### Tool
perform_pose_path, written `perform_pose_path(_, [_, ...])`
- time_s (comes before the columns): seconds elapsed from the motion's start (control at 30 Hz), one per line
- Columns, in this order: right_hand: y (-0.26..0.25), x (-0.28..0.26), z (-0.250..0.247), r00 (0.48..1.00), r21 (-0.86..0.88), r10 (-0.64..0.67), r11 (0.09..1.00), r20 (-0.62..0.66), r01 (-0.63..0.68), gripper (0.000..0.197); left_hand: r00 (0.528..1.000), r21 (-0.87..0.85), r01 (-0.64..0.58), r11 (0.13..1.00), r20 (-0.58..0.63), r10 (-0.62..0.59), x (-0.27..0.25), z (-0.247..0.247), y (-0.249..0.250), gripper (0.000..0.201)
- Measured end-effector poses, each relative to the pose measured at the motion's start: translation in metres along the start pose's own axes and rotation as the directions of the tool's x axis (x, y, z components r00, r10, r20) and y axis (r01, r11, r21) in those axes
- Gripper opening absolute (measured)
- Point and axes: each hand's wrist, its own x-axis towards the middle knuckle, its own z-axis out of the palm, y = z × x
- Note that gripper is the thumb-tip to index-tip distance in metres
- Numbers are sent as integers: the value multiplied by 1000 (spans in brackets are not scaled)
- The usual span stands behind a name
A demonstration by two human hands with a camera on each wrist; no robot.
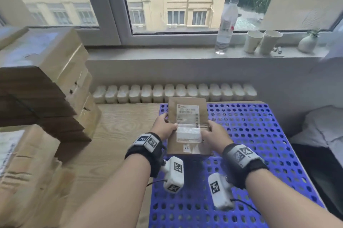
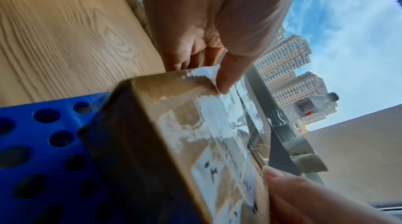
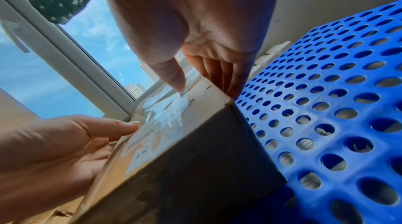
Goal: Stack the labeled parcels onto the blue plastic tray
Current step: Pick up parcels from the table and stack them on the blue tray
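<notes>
While the left side of the head view is all stacked cardboard boxes (image 1: 46, 79) piled on the wooden table (image 1: 118, 125), with another labeled box (image 1: 24, 157) sitting lower left in front of them, the real action is dead centre. That's where the left hand (image 1: 164, 125) grips the left edge of a brown labeled parcel (image 1: 187, 125), thumb on the top face and fingers curled down the side; the left wrist view shows that thumb (image 2: 226, 79) pressing right by a peeling corner of the tape. The parcel sits over the left rear part of the blue plastic tray (image 1: 250, 135), which fills the lower right of the frame and is full of round holes. In the wrist views the parcel's bottom looks like it's down on the tray, though I can't tell for sure if it's fully resting. The right hand (image 1: 215, 133) clamps the opposite edge the same way, thumb on the label and fingers wrapped down the right side (image 3: 219, 69). Along the back runs a white radiator (image 1: 174, 93). Up on the windowsill, upper right, there's a clear water bottle (image 1: 226, 25), then two paper cups (image 1: 261, 41), then a small white vase (image 1: 308, 42)
</notes>
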Motion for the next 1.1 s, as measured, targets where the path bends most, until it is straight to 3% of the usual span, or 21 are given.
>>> perform_pose_path(0.23, [-1, 34, 3, 998, -52, 46, 998, 35, -44, 26, 987, -17, 154, 988, -39, -154, 40, 2, -11, 47])
perform_pose_path(0.33, [-1, 47, 6, 996, -97, 75, 993, 51, -70, 32, 979, -34, 199, 979, -29, -200, 50, 0, -11, 60])
perform_pose_path(0.43, [-4, 56, 5, 993, -143, 86, 987, 79, -74, 22, 973, -46, 231, 972, 12, -230, 65, -1, -19, 88])
perform_pose_path(0.5, [-7, 58, 5, 992, -160, 86, 985, 89, -71, 25, 970, -20, 243, 970, 15, -243, 75, -3, -26, 94])
perform_pose_path(0.83, [-7, 67, 11, 988, -231, 136, 966, 71, -116, 41, 966, 84, 260, 962, -9, -260, 67, -7, -16, 74])
perform_pose_path(1.0, [-8, 65, 17, 988, -346, 154, 928, 24, -136, 55, 977, 232, 213, 949, -56, -206, 63, -4, -12, 54])
perform_pose_path(1.1, [-12, 56, 18, 992, -464, 124, 878, -15, -116, 54, 990, 420, 143, 896, -74, -123, 55, -1, -7, 45])
